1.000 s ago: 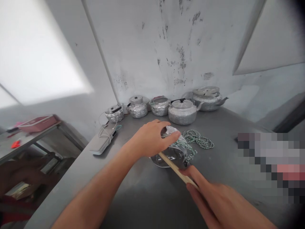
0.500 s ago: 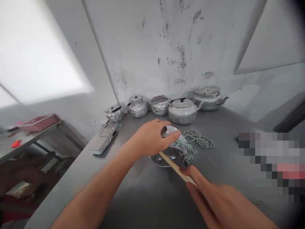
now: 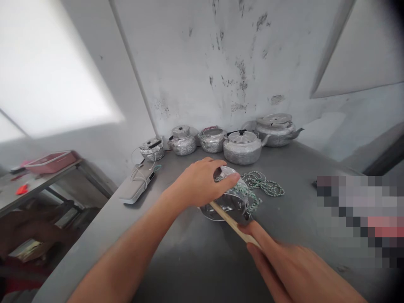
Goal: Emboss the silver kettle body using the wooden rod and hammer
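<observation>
Left hand (image 3: 198,185) clamping the tipped aluminium pot (image 3: 232,203), right hand (image 3: 284,269) pinching a wooden stick (image 3: 229,219), we are prodding its inside, needing a firm brace.

The left hand (image 3: 202,183) and right hand (image 3: 284,265) are bare, and so are both forearms (image 3: 132,252).

Silver and grey, with a thread of green

At frame centre the small pot (image 3: 232,201) is shiny silver, wound with a cord (image 3: 264,185) speckled green and white; the stick (image 3: 232,222) across it is pale tan wood. The tabletop (image 3: 299,219) is dull grey. The kettles (image 3: 241,152) at the back are matte silver, one with a black knob. The wall (image 3: 221,50) is white with dark grey blotches. At far left, a tray (image 3: 50,162) is pink.
</observation>
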Demonstrator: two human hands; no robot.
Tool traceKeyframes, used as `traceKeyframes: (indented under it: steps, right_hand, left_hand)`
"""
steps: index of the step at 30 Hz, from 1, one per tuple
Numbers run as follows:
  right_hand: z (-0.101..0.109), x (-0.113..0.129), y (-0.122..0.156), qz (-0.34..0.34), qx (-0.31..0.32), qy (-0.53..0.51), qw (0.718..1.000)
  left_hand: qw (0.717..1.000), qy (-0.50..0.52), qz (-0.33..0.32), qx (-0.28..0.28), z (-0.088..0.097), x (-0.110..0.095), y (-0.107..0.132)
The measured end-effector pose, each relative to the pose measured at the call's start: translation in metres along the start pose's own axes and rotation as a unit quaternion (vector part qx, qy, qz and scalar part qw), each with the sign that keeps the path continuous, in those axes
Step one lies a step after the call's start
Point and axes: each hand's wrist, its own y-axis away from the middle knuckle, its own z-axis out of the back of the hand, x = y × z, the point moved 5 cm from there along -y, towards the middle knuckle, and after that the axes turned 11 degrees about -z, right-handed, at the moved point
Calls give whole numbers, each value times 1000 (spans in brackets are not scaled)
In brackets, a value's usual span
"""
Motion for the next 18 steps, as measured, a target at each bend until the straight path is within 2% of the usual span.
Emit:
traceKeyframes:
  steps: [12, 18]
  right_hand:
    - [-4, 4, -5, 25, 20, 45, 998]
    - [5, 8, -9, 6, 16, -7, 1000]
  left_hand:
    - [1000, -2, 2, 0, -1, 2, 1]
    - [1000, 1, 1, 2, -1, 1, 0]
